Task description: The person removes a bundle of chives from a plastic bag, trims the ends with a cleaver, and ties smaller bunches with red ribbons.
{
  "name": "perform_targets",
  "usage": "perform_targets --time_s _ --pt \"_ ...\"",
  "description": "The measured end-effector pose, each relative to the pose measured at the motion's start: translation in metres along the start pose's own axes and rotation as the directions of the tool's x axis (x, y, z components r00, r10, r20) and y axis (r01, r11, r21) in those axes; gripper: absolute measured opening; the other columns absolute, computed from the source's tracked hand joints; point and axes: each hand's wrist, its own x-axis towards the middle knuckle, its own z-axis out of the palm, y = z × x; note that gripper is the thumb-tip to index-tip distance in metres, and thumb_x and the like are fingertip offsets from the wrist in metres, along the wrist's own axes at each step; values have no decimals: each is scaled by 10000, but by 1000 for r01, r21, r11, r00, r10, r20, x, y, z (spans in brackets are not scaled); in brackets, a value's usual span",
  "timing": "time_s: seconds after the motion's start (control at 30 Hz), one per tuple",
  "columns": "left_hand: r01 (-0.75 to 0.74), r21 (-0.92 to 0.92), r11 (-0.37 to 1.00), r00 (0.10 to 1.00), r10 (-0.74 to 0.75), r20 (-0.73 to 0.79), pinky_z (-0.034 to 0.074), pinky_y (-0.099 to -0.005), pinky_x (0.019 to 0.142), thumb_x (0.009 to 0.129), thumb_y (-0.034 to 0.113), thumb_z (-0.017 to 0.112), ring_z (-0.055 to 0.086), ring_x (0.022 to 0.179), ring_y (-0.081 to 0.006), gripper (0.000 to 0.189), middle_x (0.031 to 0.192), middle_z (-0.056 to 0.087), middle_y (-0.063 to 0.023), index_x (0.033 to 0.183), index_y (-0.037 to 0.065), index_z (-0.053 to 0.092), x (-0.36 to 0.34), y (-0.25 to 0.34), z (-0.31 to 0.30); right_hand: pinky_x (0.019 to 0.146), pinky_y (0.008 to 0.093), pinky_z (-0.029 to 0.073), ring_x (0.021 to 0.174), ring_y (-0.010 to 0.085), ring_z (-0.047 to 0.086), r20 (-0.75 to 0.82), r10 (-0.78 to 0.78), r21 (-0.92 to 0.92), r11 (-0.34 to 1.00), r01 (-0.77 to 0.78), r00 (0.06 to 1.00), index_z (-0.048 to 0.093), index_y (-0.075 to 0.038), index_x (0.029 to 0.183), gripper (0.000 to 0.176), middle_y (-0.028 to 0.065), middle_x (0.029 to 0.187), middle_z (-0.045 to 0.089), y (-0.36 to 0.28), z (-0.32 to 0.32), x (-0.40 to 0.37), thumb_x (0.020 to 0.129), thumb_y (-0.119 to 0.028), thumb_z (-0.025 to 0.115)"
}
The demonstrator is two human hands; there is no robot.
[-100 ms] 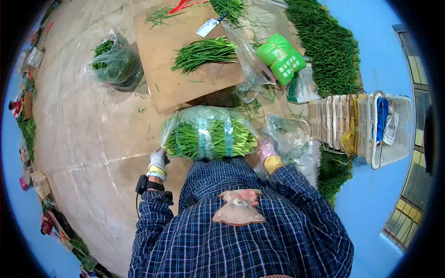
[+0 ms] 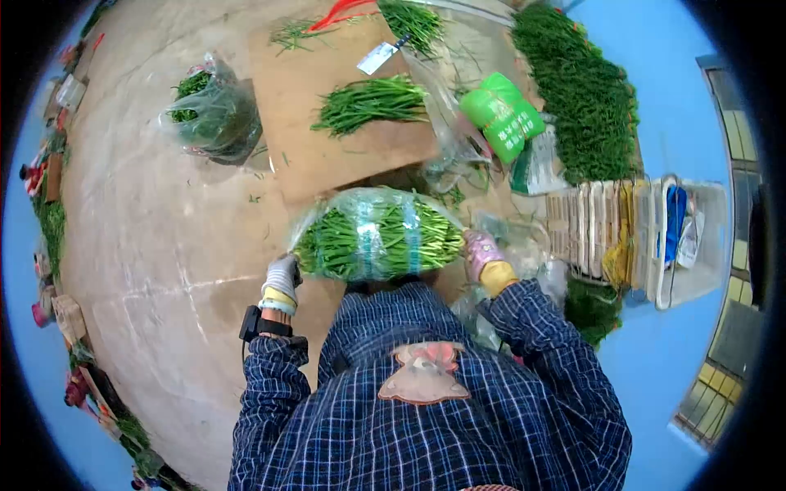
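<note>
A clear plastic bag packed with green chive-like stalks hangs in front of my legs, with two bluish bands running down it. My left hand, in a grey-white glove, is closed on the bag's left corner. At the right corner, my right hand, in a pink glove with a yellow cuff, grips the plastic. Beyond the bag a loose bundle of green stalks lies on a brown board. A cleaver rests near the board's far edge.
A stuffed clear bag of greens stands on the floor at left. To the right are a green printed package, stacked crates, a white crate and long rows of greens. Loose clear plastic lies beside my right hand.
The bag and both hands have shifted slightly to the right, and more of my legs shows below the bag. The whole view has also moved a little. Both hands keep their hold.
</note>
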Motion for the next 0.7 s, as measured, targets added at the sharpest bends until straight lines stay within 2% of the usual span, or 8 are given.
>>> perform_targets --time_s 0.03,0.13,0.2,0.23,0.3,0.33,0.57,0.7 --pt "-54 -21 998 998 54 24 361 -294 400 816 215 573 405 409 -151 141 525 432 -19 900 102 566 4 18 -5 622 308 470 745 199 604 -57 19 410 912 6 998 573 -73 844 86 101 843 617 -17 -17 19 775 -104 531" --pt "-383 177 906 923 370 105 339 -293 403 818 217 582 393 409 -150 107 523 424 -9 810 117 545 52 56 14 570 328 445 645 214 573 -350 -266 171 925 340 898 604 -49 804 116 90 727 598 37 -79 99 809 -149 547" --pt "-707 567 423 652 701 291 325 -292 406 820 219 587 385 410 -149 128 522 418 -2 751 127 531 58 75 12 568 329 445 638 208 566 -80 -55 534 841 89 995 606 -46 813 138 84 716 588 29 -72 136 818 -167 539" --pt "-809 584 -65 213 894 395 312 -285 408 806 219 586 382 407 -140 162 507 411 7 689 133 514 75 69 14 567 329 444 635 205 563 -25 7 575 818 8 1000 608 -45 818 150 81 711 583 19 -58 143 823 -176 535" --pt "-384 -5 923 923 384 12 293 -265 405 810 220 569 373 407 -125 204 496 393 22 637 152 486 53 58 23 566 330 444 628 199 557 -149 70 496 868 13 986 610 -43 827 172 75 701 574 -12 -38 140 832 -194 527" --pt "-91 -283 955 996 80 -48 283 -258 406 813 219 564 363 405 -120 222 498 391 27 618 159 476 51 58 44 565 330 443 625 196 553 -152 111 462 887 -29 982 612 -42 832 184 72 695 569 -16 -38 132 837 -203 523" --pt "-83 -249 965 978 32 -205 310 -248 436 837 219 577 381 447 -127 156 552 416 1 729 114 536 55 33 35 560 333 441 602 175 530 330 188 901 231 -368 925 621 -34 864 263 50 659 535 40 -20 148 869 -266 496" --pt "-87 -686 722 990 139 21 428 -306 553 833 248 593 504 587 -150 175 642 497 -43 900 88 568 147 -50 -16 571 331 443 617 168 531 56 -50 896 443 -28 997 608 -19 915 230 58 714 569 31 -40 126 864 -222 512"
